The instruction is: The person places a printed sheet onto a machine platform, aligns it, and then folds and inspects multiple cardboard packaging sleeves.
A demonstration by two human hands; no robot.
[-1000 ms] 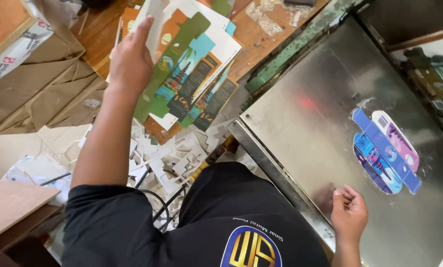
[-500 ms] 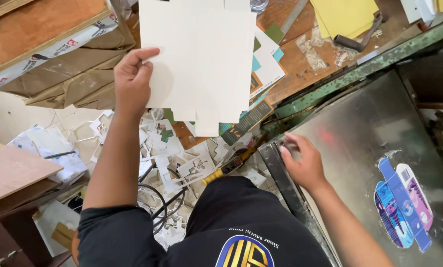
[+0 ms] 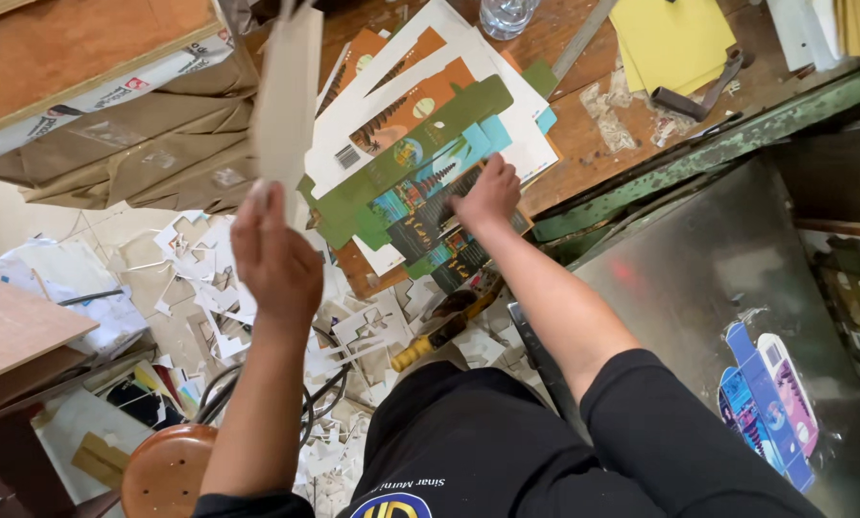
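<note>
Your left hand (image 3: 274, 254) is raised, its fingers pinching a pale cardboard sheet (image 3: 286, 105) seen nearly edge-on. Your right hand (image 3: 487, 195) presses flat, fingers spread, on a stack of printed carton blanks (image 3: 420, 144) lying on the wooden surface (image 3: 583, 144). White paper scraps (image 3: 209, 278) litter the floor below. To the right, a metal plate (image 3: 718, 278) carries one blue carton blank (image 3: 767, 403).

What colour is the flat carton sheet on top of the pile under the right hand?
Mostly olive green with teal and dark printed panels, seen in the head view.
</note>
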